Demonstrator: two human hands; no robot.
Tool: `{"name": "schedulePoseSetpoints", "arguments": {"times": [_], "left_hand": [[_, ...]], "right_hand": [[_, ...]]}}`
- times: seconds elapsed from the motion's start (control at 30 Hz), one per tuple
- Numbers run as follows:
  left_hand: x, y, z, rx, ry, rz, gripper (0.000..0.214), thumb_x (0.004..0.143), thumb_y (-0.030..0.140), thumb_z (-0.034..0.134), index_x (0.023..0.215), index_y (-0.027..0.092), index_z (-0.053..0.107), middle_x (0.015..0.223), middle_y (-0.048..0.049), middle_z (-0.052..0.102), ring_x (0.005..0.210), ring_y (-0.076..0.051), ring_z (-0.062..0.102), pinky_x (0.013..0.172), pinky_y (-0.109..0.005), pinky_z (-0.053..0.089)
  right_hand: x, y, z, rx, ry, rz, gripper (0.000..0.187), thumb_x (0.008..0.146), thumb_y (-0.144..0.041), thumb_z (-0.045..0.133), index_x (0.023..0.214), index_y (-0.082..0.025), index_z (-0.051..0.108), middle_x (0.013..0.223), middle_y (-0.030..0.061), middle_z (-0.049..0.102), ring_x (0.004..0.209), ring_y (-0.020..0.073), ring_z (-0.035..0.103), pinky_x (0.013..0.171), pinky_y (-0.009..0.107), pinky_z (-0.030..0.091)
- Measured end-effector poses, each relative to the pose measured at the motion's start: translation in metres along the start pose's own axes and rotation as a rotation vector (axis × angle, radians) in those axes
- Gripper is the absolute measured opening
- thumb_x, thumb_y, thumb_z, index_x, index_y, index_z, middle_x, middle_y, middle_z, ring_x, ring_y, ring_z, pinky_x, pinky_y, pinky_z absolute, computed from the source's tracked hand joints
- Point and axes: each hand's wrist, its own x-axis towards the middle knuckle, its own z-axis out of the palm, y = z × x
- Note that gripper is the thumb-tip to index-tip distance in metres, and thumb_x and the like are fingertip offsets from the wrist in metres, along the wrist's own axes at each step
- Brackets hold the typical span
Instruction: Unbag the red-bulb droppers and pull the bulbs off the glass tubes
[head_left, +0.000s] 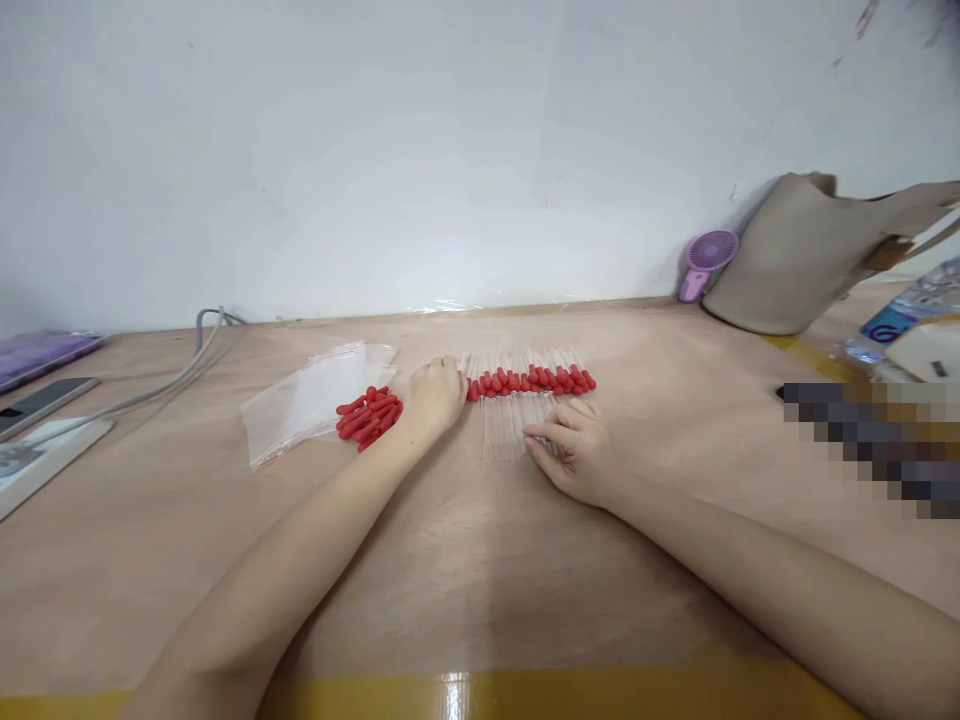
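Observation:
A row of clear, thin glass droppers (504,430) with red rubber bulbs (525,381) lies side by side on the table, tubes pointing both toward and away from me. My left hand (439,393) rests at the row's left end, its fingers curled down and their tips hidden. At the right of the near tubes is my right hand (574,452), its thumb and index finger brought close together over the tubes. Whatever is between them is too small to make out. Left of my left hand lies a pile of loose red rubber bulbs (369,417), beside clear plastic bags (307,400).
The brown-covered table (450,600) meets a white wall. At the left are a grey cable (169,385), a phone-like slab (49,405) and a purple pouch (45,355). A purple handheld fan (709,255), grey bag (787,260) and water bottle (900,320) stand at the right.

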Motion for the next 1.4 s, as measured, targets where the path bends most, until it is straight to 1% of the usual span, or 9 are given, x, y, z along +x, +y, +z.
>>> {"name": "schedulePoseSetpoints", "arguments": {"times": [0.17,0.23,0.33,0.53,0.7,0.83,0.93,1.2,1.4], "left_hand": [[-0.047,-0.011,-0.011,-0.12,0.018,0.225,0.032,0.092,0.033,0.028,0.088,0.013,0.053,0.079,-0.0095,0.06,0.069,-0.021,0.059,0.057,-0.03,0.042],[-0.066,-0.015,-0.008,-0.251,0.035,0.309,0.028,0.092,0.035,0.032,0.087,0.016,0.051,0.078,-0.0057,0.059,0.067,-0.017,0.058,0.057,-0.027,0.043],[-0.081,-0.019,0.0,-0.404,0.127,0.359,0.021,0.091,0.034,0.037,0.086,0.018,0.05,0.074,-0.0024,0.058,0.065,-0.014,0.056,0.059,-0.025,0.044],[-0.079,-0.016,0.0,-0.486,0.225,0.458,0.018,0.09,0.032,0.041,0.083,0.018,0.05,0.073,-0.0015,0.058,0.065,-0.012,0.056,0.06,-0.023,0.045],[-0.081,-0.013,0.0,-0.475,0.22,0.469,0.018,0.089,0.032,0.044,0.085,0.018,0.053,0.074,-0.0023,0.06,0.064,-0.012,0.056,0.061,-0.024,0.047],[-0.078,-0.009,0.001,-0.503,0.228,0.503,0.027,0.085,0.034,0.051,0.104,0.016,0.054,0.101,-0.0088,0.061,0.093,-0.019,0.058,0.081,-0.033,0.049],[-0.076,-0.005,0.002,-0.476,0.218,0.6,0.023,0.086,0.033,0.05,0.101,0.018,0.058,0.103,-0.0072,0.063,0.101,-0.02,0.056,0.093,-0.04,0.044],[-0.077,-0.002,-0.001,-0.434,0.267,0.647,0.02,0.087,0.029,0.049,0.098,0.017,0.06,0.099,-0.006,0.067,0.098,-0.018,0.06,0.095,-0.04,0.046],[-0.076,0.001,-0.005,-0.382,0.335,0.756,0.019,0.086,0.02,0.05,0.103,0.014,0.057,0.111,-0.009,0.063,0.112,-0.02,0.053,0.101,-0.041,0.041]], "right_hand": [[0.002,-0.001,-0.004,0.009,0.13,-0.007,0.034,0.081,-0.023,0.052,0.115,-0.017,0.054,0.105,0.0121,0.055,0.097,0.0211,0.053,0.081,0.038,0.045],[0.003,-0.001,-0.005,-0.007,0.09,-0.069,0.044,0.081,-0.025,0.053,0.124,-0.019,0.047,0.119,0.0133,0.051,0.112,0.0241,0.048,0.092,0.043,0.042],[0.003,-0.002,-0.005,-0.032,-0.012,-0.178,0.046,0.082,-0.03,0.053,0.126,-0.02,0.045,0.122,0.0113,0.053,0.121,0.0254,0.042,0.102,0.049,0.033],[0.005,-0.003,-0.002,-0.059,-0.07,-0.222,0.034,0.084,-0.03,0.053,0.115,-0.018,0.055,0.109,0.0084,0.063,0.119,0.0233,0.046,0.107,0.051,0.024],[0.005,-0.002,0.003,-0.052,-0.11,-0.213,0.021,0.086,-0.023,0.049,0.102,-0.017,0.062,0.1,0.0059,0.067,0.115,0.0217,0.05,0.103,0.046,0.034],[0.004,0.0,0.004,-0.01,-0.131,-0.249,0.019,0.086,-0.021,0.049,0.099,-0.016,0.063,0.102,0.0049,0.067,0.115,0.0209,0.05,0.102,0.043,0.037],[0.005,0.0,0.004,0.02,-0.127,-0.275,0.021,0.087,-0.022,0.049,0.101,-0.016,0.062,0.104,0.005,0.066,0.114,0.02,0.051,0.101,0.042,0.038],[0.005,-0.004,0.008,0.055,-0.118,-0.282,0.026,0.087,-0.027,0.049,0.108,-0.016,0.06,0.106,0.0069,0.066,0.11,0.0197,0.054,0.101,0.042,0.039],[0.003,-0.002,0.012,0.114,-0.097,-0.289,0.02,0.088,-0.021,0.047,0.1,-0.014,0.061,0.101,0.008,0.067,0.106,0.018,0.057,0.099,0.037,0.043]]}}
